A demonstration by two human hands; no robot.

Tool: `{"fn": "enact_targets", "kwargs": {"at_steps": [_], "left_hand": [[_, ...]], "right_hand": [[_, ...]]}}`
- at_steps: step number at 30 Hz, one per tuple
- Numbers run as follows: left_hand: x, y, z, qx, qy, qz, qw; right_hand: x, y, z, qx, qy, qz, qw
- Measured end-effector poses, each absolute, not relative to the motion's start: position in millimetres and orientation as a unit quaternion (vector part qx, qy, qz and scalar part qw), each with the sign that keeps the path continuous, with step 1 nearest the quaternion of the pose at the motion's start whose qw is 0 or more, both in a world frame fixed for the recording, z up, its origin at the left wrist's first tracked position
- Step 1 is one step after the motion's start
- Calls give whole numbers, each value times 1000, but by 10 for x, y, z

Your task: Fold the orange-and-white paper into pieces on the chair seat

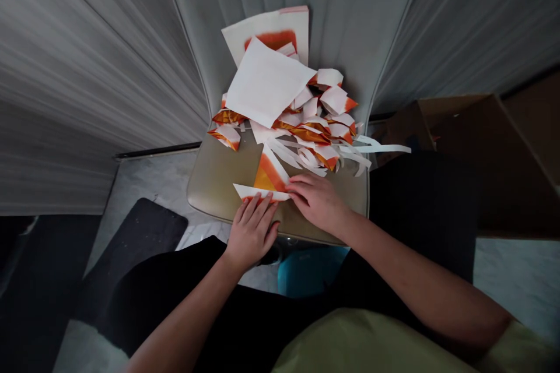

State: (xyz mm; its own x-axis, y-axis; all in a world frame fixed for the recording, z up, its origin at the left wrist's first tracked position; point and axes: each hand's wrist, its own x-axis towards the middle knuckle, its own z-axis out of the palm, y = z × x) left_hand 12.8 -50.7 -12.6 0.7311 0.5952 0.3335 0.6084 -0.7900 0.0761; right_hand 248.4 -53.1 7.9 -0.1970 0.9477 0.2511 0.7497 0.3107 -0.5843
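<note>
A partly folded sheet of paper [272,173], white with an orange and gold print, lies near the front edge of the chair seat. Its lower edge is turned up into a white strip. My left hand [254,230] rests flat on that strip, fingers stretched out. At the strip's right corner, my right hand [315,199] has its thumb and fingers closed on the paper. Just beyond lie folded paper pieces [336,100] in white and orange, and loose white paper strips [289,154]. A white square sheet [268,81] sits over part of the pile.
The padded chair [214,172] serves as the work surface. More printed sheets [240,28] lean toward its backrest. A cardboard box [472,151] stands on the right, a dark mat [149,233] on the floor at left. Something blue [306,271] is under the chair. Grey curtains [109,58] hang behind.
</note>
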Motion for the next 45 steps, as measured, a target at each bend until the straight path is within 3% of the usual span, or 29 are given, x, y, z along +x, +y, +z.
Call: {"fn": "enact_targets", "kwargs": {"at_steps": [15,20,27,37,45], "left_hand": [[159,-536,-139,-925,-336,-176,21],[162,-530,-198,-924,-335,-182,13],[165,-515,-278,-920,-350,-174,-30],[198,-509,-264,-915,-358,-182,-22],[202,-493,-251,-912,-373,-163,-52]], "right_hand": [[2490,-477,103,-575,-770,143,238],[2221,-765,175,-607,-742,103,266],[1879,-1193,-20,-625,-757,118,151],[2435,-1213,-59,-741,-639,95,181],[2093,-1210,-76,-620,-767,89,141]]}}
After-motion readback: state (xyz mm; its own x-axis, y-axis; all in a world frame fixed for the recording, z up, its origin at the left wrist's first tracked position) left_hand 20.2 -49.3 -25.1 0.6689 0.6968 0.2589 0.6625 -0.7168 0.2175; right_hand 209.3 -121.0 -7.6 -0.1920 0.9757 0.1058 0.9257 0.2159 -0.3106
